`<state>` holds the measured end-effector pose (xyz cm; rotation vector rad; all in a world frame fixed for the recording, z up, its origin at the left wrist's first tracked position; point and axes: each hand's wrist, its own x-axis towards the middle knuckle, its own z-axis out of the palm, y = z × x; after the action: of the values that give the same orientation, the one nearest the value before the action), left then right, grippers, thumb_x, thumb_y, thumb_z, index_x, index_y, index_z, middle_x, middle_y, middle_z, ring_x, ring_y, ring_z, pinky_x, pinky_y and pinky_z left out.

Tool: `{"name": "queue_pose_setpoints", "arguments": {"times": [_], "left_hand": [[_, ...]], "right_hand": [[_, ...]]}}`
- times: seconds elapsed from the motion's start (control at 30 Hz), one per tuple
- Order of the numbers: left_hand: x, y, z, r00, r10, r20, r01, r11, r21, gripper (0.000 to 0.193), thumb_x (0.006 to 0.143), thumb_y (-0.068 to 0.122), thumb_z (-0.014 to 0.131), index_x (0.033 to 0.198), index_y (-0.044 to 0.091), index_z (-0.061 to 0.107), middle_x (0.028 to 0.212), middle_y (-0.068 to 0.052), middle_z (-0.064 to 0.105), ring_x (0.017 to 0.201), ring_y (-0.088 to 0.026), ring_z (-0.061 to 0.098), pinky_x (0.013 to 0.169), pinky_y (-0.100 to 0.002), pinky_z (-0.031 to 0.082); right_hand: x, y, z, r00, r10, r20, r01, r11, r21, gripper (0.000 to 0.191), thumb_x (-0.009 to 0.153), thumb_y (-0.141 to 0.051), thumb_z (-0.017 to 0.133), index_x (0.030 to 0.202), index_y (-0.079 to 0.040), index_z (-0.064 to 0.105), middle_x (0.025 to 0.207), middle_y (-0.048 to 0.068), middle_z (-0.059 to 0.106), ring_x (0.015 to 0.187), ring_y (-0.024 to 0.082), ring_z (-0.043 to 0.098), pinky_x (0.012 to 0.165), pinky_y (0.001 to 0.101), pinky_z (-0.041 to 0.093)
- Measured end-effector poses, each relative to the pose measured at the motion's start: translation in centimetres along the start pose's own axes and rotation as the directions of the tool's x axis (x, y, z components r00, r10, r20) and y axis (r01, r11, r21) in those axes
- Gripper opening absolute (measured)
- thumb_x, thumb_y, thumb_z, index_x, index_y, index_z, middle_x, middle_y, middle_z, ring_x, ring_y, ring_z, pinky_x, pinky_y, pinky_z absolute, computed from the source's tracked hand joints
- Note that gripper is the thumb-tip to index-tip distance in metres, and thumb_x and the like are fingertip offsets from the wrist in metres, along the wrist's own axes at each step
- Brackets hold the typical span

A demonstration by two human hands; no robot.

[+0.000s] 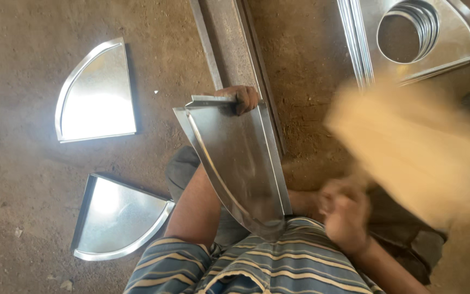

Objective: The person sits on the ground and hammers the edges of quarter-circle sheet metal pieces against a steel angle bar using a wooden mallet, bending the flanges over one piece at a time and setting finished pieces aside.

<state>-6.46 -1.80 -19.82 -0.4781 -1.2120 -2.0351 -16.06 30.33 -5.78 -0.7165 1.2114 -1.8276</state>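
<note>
My left hand [239, 98] grips the far corner of a shiny quarter-round sheet-metal piece [240, 163], which stands tilted on its edge over a steel bar [227, 41] lying on the dirt floor. My right hand [345, 214] is closed round the handle of a wooden mallet [409, 147], which is blurred by motion to the right of the metal piece. My striped shirt fills the bottom of the view.
Two more quarter-round metal pieces lie on the floor at the left, one upper [98, 92] and one lower [119, 218]. A stack of metal pieces with round holes [420, 32] sits at the top right. The ground is brown dirt.
</note>
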Motion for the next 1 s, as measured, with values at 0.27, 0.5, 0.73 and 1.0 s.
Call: {"name": "queue_pose_setpoints", "arguments": {"times": [0.27, 0.5, 0.73, 1.0], "left_hand": [[-1.5, 0.1, -1.5, 0.994, -0.106, 0.018, 0.105, 0.993, 0.057, 0.075, 0.102, 0.074, 0.026, 0.075, 0.01, 0.054, 0.074, -0.007, 0.052, 0.071, -0.02, 0.047, 0.068, -0.037, 0.038], [-1.3, -0.9, -2.5, 0.993, -0.064, 0.099, 0.063, 0.998, 0.011, 0.076, 0.099, 0.077, 0.026, 0.077, 0.01, 0.055, 0.076, -0.008, 0.053, 0.071, -0.021, 0.047, 0.07, -0.038, 0.038], [-1.9, -2.5, -3.2, 0.987, -0.038, 0.155, 0.053, 0.994, -0.094, 0.079, 0.096, 0.082, 0.023, 0.08, 0.011, 0.055, 0.079, -0.006, 0.055, 0.073, -0.02, 0.047, 0.074, -0.038, 0.04], [0.4, -0.2, -0.6, 0.995, -0.064, 0.074, 0.069, 0.996, -0.062, 0.078, 0.098, 0.078, 0.026, 0.074, 0.011, 0.057, 0.074, -0.004, 0.055, 0.073, -0.021, 0.049, 0.07, -0.04, 0.044]], "right_hand": [[-0.6, -1.6, -3.8, 0.91, 0.317, -0.267, -0.364, 0.919, -0.15, 0.04, 0.111, -0.04, 0.049, 0.092, -0.005, 0.054, 0.069, 0.001, 0.05, 0.057, 0.011, 0.045, 0.049, 0.0278, 0.04], [-0.6, 3.6, -3.2, 0.722, 0.593, -0.356, -0.666, 0.736, -0.126, 0.026, 0.103, -0.032, 0.057, 0.089, -0.011, 0.055, 0.066, 0.001, 0.045, 0.052, 0.012, 0.04, 0.043, 0.0278, 0.033], [-0.7, 2.5, -5.5, 0.952, 0.138, -0.274, -0.069, 0.967, 0.245, 0.033, 0.109, -0.045, 0.046, 0.101, -0.014, 0.055, 0.072, -0.001, 0.052, 0.06, 0.009, 0.048, 0.055, 0.0264, 0.042], [1.4, 4.9, -6.0, 0.717, 0.516, -0.47, -0.584, 0.812, 0.0, 0.042, 0.112, -0.045, 0.04, 0.089, -0.011, 0.051, 0.066, 0.002, 0.043, 0.049, 0.013, 0.04, 0.042, 0.0289, 0.035]]}}
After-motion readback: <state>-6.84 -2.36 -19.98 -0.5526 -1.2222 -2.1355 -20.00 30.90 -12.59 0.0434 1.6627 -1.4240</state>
